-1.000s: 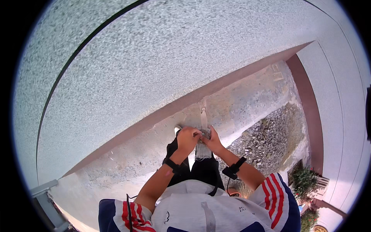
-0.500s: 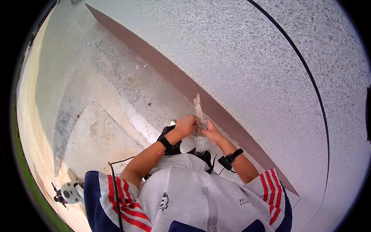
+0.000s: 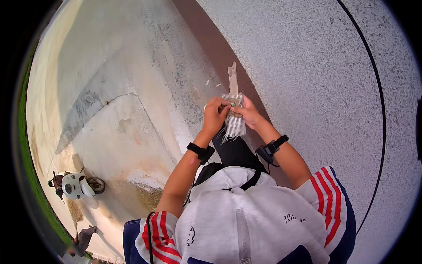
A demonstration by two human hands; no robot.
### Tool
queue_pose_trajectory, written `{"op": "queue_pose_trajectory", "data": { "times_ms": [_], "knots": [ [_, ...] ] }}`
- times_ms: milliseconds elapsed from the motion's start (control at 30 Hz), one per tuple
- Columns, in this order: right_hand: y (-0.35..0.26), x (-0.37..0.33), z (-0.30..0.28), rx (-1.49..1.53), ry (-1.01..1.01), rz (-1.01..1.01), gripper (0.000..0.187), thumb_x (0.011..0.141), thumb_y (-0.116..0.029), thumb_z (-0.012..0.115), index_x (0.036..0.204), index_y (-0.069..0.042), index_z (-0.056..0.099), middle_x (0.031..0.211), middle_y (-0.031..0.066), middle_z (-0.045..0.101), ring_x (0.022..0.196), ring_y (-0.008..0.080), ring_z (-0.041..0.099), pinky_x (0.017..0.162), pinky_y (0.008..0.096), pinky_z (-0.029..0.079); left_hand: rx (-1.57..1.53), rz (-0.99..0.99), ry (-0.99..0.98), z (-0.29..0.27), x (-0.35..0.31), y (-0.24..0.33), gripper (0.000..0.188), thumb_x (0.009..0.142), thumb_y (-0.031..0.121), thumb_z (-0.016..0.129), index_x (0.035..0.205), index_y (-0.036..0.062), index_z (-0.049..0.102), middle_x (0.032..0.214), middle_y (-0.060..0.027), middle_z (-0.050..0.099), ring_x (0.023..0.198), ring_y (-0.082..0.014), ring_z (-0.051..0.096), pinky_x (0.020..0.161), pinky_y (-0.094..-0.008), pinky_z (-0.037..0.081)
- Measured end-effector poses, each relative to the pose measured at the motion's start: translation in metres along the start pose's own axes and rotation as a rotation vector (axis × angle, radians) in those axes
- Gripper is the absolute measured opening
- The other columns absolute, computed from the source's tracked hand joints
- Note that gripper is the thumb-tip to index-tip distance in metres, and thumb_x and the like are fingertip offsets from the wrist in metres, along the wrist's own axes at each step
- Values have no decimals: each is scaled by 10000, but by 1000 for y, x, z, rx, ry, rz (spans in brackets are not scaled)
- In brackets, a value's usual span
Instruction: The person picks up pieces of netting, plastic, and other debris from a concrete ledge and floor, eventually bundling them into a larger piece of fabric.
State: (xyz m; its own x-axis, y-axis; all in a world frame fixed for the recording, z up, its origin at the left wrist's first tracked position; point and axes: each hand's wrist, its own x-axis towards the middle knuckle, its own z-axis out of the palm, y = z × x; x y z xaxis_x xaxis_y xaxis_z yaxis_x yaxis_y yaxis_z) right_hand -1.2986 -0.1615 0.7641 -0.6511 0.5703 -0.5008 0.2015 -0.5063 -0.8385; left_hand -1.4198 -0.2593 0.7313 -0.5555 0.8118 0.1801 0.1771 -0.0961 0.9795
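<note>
In front of my body I hold a pale piece of coarse open-weave cloth (image 3: 236,125) with frayed lower threads. A flat, light wooden strip (image 3: 233,81) with a broken-looking end sticks out beyond its far edge. My right hand (image 3: 251,115) grips the cloth's right side, its thumb laid over the front. From the left, the fingers of my left hand (image 3: 215,115) are pinched at a small greenish piece (image 3: 233,104) on the cloth. A brownish patch shows beneath the fingertips, partly covered by them.
On the right rises a speckled grey-white wall (image 3: 325,88) with a brown band (image 3: 220,46) along its base and a black cable (image 3: 381,101) over it. Stained concrete ground (image 3: 127,127) spreads to the left. A white scooter (image 3: 79,185) stands at lower left, near another person (image 3: 83,240).
Both hands have moved farther from my body with the cloth and strip, which now show more fully. My view has turned, so the wall band runs steeper and the scooter shows more completely.
</note>
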Motion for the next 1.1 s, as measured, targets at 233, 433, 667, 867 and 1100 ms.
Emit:
{"op": "queue_pose_trajectory", "data": {
  "times_ms": [233, 433, 667, 867, 1100],
  "knots": [
    [-66, 191, 51, 28, 9, -7, 380, 833, 57, 579, 1182, -24, 453, 1123, 78, 573, 993, 178, 604, 874, 327, 506, 186, 112, -174, -86, 183, -61, 148, 776, -28, 643, 912, 29, 638, 869, -112, 566, 803, -284, 571, 703, -357, 463],
    [-137, 314, 124, 52, -97, 86, 407, 842, 41, 588, 1218, -25, 446, 1134, 75, 574, 1035, 172, 585, 890, 334, 495, 192, 92, -67, -184, 312, -69, 165, 787, -11, 640, 945, 35, 649, 851, -123, 563, 813, -296, 563, 716, -361, 458],
    [-182, 510, 176, 160, -135, 129, 413, 854, 31, 592, 1235, -26, 442, 1164, 94, 576, 1067, 190, 585, 914, 359, 497, 364, 125, -171, -278, 486, -140, 132, 831, 81, 632, 961, 72, 653, 818, -98, 539, 801, -297, 558, 681, -381, 473],
    [-270, 649, 245, 186, -60, 0, 403, 850, 27, 591, 1229, -26, 465, 1149, 80, 591, 1057, 185, 598, 938, 357, 491, 342, 253, -293, -367, 660, -157, 221, 787, 26, 610, 1003, 69, 638, 870, -86, 568, 856, -292, 563, 717, -383, 486],
    [-315, 797, 298, 67, 91, -5, 350, 870, -25, 627, 1187, -39, 480, 1126, 69, 599, 1033, 168, 600, 909, 343, 497, 298, 224, -355, -427, 797, -245, 340, 744, -11, 585, 1072, 70, 627, 907, -93, 632, 874, -306, 573, 744, -390, 496]
  ]
}}
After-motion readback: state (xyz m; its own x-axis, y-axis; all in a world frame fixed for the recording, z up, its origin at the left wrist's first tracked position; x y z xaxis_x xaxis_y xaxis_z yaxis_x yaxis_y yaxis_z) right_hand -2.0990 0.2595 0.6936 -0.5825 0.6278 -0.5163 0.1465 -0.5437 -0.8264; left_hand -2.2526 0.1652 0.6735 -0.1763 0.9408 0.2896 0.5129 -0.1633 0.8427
